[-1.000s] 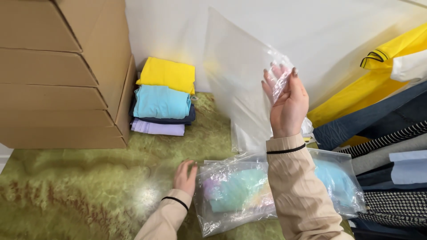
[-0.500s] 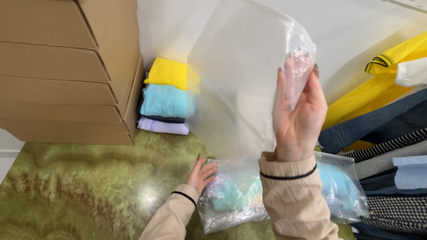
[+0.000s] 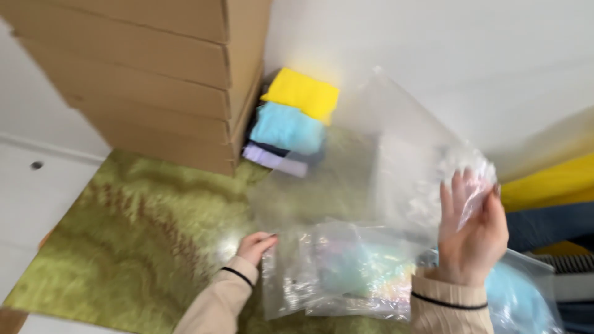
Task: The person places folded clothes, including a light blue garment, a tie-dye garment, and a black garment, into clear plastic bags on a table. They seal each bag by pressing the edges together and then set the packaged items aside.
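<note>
Fingers [image 3: 461, 204] of the right hand [image 3: 470, 238] pinch the corner of a clear plastic bag [image 3: 377, 154], now held lower and tilted left. The left hand [image 3: 255, 246] lies open, touching a packed bag [image 3: 346, 272] on the green mat [image 3: 142, 241]. Folded clothes [image 3: 291, 127] sit by cardboard boxes [image 3: 161, 74].

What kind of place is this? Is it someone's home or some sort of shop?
Probably a small packing corner for clothing, in a home or stockroom. Stacked cardboard boxes stand beside folded garments, and the right hand lifts an empty clear plastic bag above already bagged clothes.
</note>
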